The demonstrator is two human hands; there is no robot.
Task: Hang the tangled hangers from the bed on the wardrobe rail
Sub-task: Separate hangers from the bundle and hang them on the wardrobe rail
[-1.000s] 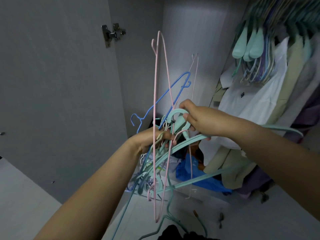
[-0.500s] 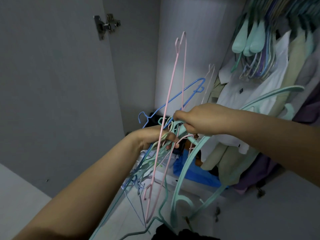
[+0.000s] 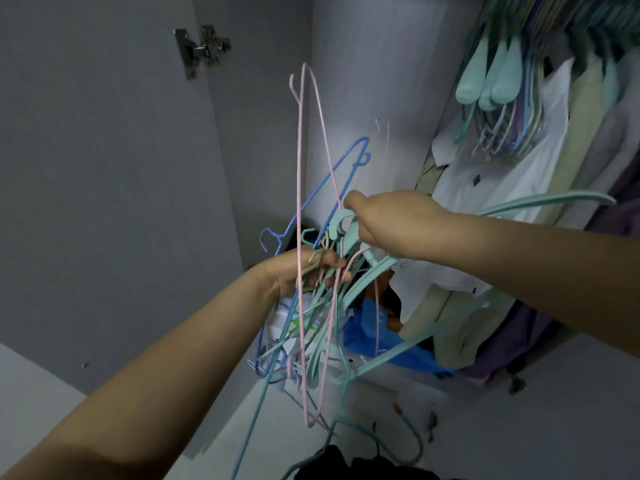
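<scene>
two hands at the open wardrobe (image 3: pixel 377 98), left hand (image 3: pixel 298 271) clenched round the tangled hangers (image 3: pixel 311 327) to steady them, right hand (image 3: pixel 388 220) pinching the hook of one teal hanger (image 3: pixel 349 230), apparently working it free for the rail.

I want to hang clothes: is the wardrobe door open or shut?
Open. The door swings aside, its hinge exposed, and the hanging shirts inside show.

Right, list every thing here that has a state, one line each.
Left hand: grips the tangled hangers.
Right hand: pinches the mint hanger near its hook.
Tangled hangers: bunched, not yet on the rail.
Mint hanger: partly pulled out, still caught in the bunch.
Wardrobe door: open.
White shirt: hanging inside.
</scene>
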